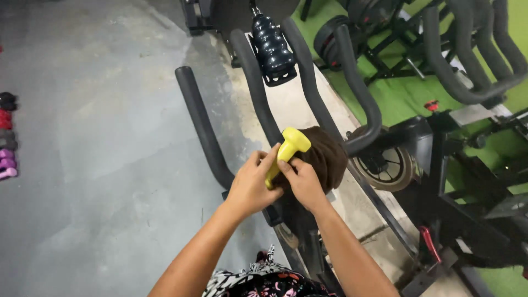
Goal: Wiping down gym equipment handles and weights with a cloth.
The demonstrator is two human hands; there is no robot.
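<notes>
The left hand [252,187] and right hand [302,184] are both gripping a yellow dumbbell [289,151], pressing it against a brown cloth [324,154] lying just right on the bike handlebars [258,99].

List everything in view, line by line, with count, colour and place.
dumbbell: one, yellow, held in both hands
cloth: one, brown, on the handlebars
handlebars: one set, black, centre
bottle: one, dark blue, in the handlebar holder
exercise bikes: several, black, right
small dumbbells: a few, black, red, purple, pink, left edge
floor: grey; green at right
left hand: gripping the dumbbell
right hand: on dumbbell and cloth
</notes>
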